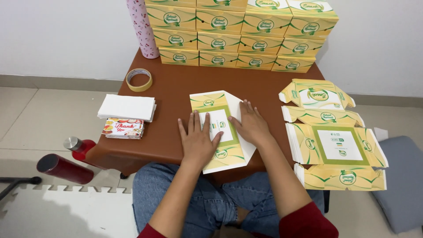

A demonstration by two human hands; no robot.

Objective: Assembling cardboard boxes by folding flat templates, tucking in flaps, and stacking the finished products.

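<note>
This looks like a room in a home used for small-scale packing work rather than a factory or shop. A low brown table [176, 88] stands on a pale tiled floor [39, 119] against a plain white wall [61, 35], and the person sits at it in jeans. Folded yellow-green boxes [240, 37] are stacked along the upper middle of the frame, with flat unfolded carton blanks [335, 145] piled at the right. A foam puzzle mat [66, 211] lies at the lower left, a grey cushion [403, 180] at the right edge.

box stack [240, 31] top cut off
</note>
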